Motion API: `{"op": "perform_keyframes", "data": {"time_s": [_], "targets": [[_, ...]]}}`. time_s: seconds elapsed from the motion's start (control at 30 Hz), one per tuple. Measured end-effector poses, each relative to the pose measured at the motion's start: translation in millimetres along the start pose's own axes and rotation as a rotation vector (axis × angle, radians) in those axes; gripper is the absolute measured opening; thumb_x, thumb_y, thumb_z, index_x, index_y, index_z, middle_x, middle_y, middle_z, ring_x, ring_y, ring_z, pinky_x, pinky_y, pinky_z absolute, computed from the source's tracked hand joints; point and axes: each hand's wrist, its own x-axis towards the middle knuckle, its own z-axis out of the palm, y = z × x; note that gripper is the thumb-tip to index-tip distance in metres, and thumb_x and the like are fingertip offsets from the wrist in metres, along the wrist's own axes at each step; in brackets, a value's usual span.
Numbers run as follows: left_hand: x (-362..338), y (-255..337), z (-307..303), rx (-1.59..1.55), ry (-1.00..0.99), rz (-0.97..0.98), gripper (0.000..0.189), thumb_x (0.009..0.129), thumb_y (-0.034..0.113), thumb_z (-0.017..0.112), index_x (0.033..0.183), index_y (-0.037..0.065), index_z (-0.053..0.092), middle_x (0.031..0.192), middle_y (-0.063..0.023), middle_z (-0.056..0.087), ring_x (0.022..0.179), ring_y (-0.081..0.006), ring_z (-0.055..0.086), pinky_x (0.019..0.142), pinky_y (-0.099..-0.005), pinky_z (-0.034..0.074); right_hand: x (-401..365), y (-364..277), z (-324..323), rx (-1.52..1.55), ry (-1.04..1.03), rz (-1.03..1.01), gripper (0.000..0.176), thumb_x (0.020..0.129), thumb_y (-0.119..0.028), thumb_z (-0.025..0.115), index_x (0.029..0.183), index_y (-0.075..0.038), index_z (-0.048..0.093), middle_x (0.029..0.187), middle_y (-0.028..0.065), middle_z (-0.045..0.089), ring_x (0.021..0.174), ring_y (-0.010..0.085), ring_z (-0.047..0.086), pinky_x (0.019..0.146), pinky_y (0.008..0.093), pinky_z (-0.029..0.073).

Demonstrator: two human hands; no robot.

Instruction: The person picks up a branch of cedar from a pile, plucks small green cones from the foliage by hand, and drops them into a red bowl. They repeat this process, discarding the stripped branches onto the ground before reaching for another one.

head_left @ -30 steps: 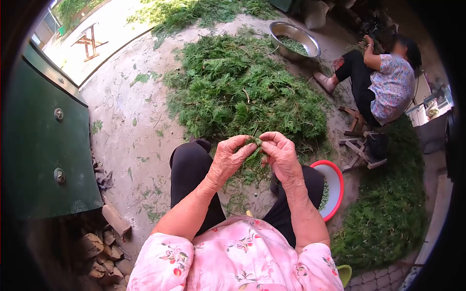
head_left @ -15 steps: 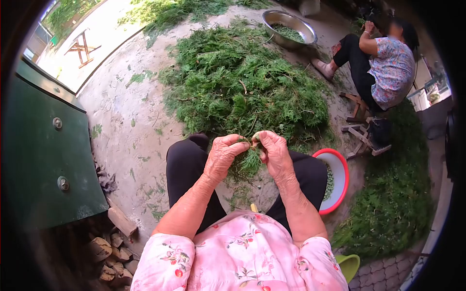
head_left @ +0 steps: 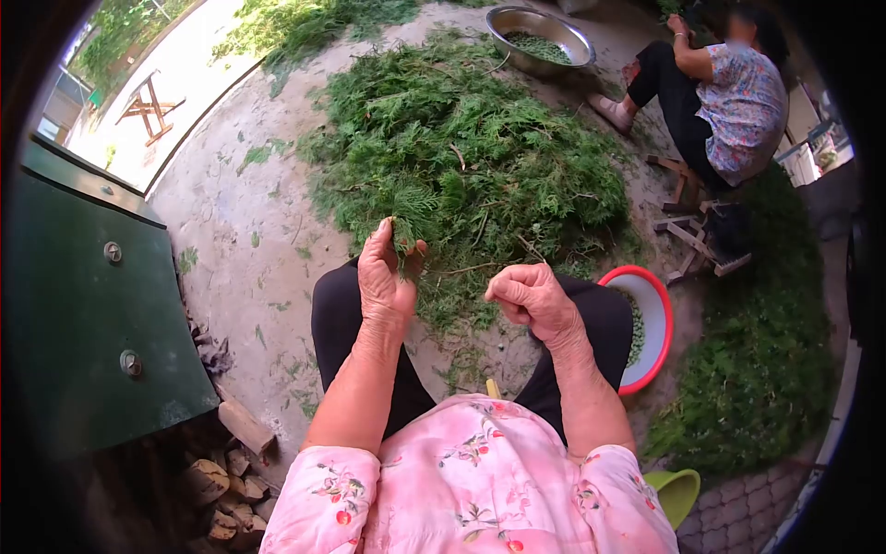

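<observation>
Left hand (head_left: 386,288) has its fingers around a sprig (head_left: 413,212) at the pile's (head_left: 498,125) near edge; a light stem grip beats crushing it imo. Right hand's (head_left: 543,303) fingers are curled in, can't tell on what, so mind spills short of the tub (head_left: 666,319).

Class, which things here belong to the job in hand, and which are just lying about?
Likely the job:
- sprig in the left hand
- leafy pile
- red-rimmed basin of small green pieces

Apparently lying about:
- split logs
- wooden stand outside
</observation>
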Motion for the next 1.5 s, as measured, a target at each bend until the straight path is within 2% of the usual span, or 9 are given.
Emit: {"op": "perform_keyframes", "data": {"time_s": [0.13,0.23,0.8,0.87,0.9,0.93,1.03,1.13,1.5], "targets": [[-0.5,-0.2,-0.2,-0.012,0.023,0.003,0.007,0.089,0.017,0.053,0.092,0.01,0.056,0.079,-0.0017,0.059,0.068,-0.0157,0.054,0.064,-0.0344,0.049,9.6,29.4,7.9,-0.579,0.099,0.048,0.04,0.082,-0.028,0.065,0.109,0.001,0.058,0.056,-0.0027,0.043,0.042,0.0038,0.034,0.037,0.0201,0.026],[-1.4,1.9,-3.6,-0.018,-0.01,-0.008,0.009,0.089,0.017,0.053,0.094,0.009,0.056,0.082,-0.0019,0.059,0.07,-0.0158,0.054,0.065,-0.0338,0.048,14.4,33.8,-1.9,0.083,0.257,0.054,0.065,0.08,-0.027,0.068,0.13,-0.002,0.035,0.061,-0.0021,0.045,0.041,0.0038,0.035,0.036,0.0199,0.026],[-24.0,-8.6,-28.9,1.471,-0.703,-0.743,0.045,0.084,0.018,0.059,0.122,-0.003,0.048,0.103,-0.0136,0.058,0.091,-0.0219,0.058,0.076,-0.0332,0.048,17.8,34.1,-35.2,-0.258,0.505,0.072,0.023,0.09,-0.017,0.052,0.107,-0.002,0.055,0.06,-0.0018,0.048,0.039,0.0029,0.034,0.034,0.0175,0.025],[32.7,-2.3,-60.6,1.928,-1.369,0.273,0.029,0.083,0.017,0.059,0.105,-0.002,0.057,0.098,-0.012,0.058,0.088,-0.0208,0.059,0.073,-0.0341,0.049,17.7,36.4,-40.5,-0.249,0.513,0.083,0.022,0.09,-0.018,0.053,0.105,-0.002,0.055,0.06,-0.0015,0.048,0.039,0.0034,0.035,0.034,0.018,0.025],[47.4,28.4,-35.3,2.078,-1.161,0.61,0.014,0.083,0.013,0.057,0.088,0.0,0.06,0.094,-0.0107,0.059,0.086,-0.0184,0.06,0.072,-0.0329,0.049,17.6,35.2,-39.8,-0.23,0.518,0.059,0.022,0.09,-0.018,0.053,0.105,-0.002,0.055,0.06,-0.0015,0.048,0.039,0.0034,0.035,0.034,0.0181,0.026],[26.1,74.8,33.6,1.573,-0.362,0.238,0.012,0.086,0.011,0.053,0.092,0.002,0.059,0.097,-0.0095,0.059,0.088,-0.0179,0.059,0.076,-0.0319,0.047,16.8,35.0,-39.3,-0.208,0.525,0.037,0.022,0.09,-0.019,0.053,0.105,-0.002,0.055,0.06,-0.0016,0.048,0.039,0.0034,0.035,0.034,0.0181,0.026],[85.6,166.7,80.5,0.585,-0.123,0.989,0.046,0.091,0.031,0.052,0.125,0.003,0.04,0.12,-0.0096,0.05,0.114,-0.0193,0.047,0.094,-0.037,0.036,16.5,35.8,-38.8,-0.128,0.53,0.016,0.024,0.091,-0.02,0.054,0.106,-0.002,0.054,0.061,-0.0016,0.047,0.039,0.004,0.037,0.033,0.0185,0.026],[86.9,182.8,98.2,0.552,-0.063,0.827,0.052,0.09,0.034,0.052,0.129,0.004,0.037,0.128,-0.0085,0.047,0.118,-0.02,0.044,0.095,-0.0364,0.034,20.6,36.9,-28.4,-0.075,0.524,0.049,0.023,0.09,-0.02,0.054,0.105,-0.002,0.054,0.062,-0.0014,0.048,0.041,0.004,0.039,0.034,0.018,0.028],[248.8,96.8,-107.8,2.174,0.26,0.424,0.033,0.074,0.015,0.053,0.105,0.002,0.055,0.109,-0.0149,0.059,0.1,-0.0304,0.054,0.085,-0.0418,0.043,9.5,26.1,-12.4,0.067,0.468,0.196,0.021,0.091,-0.017,0.053,0.106,-0.001,0.055,0.065,0.0011,0.051,0.044,0.0044,0.041,0.038,0.018,0.032]]}}
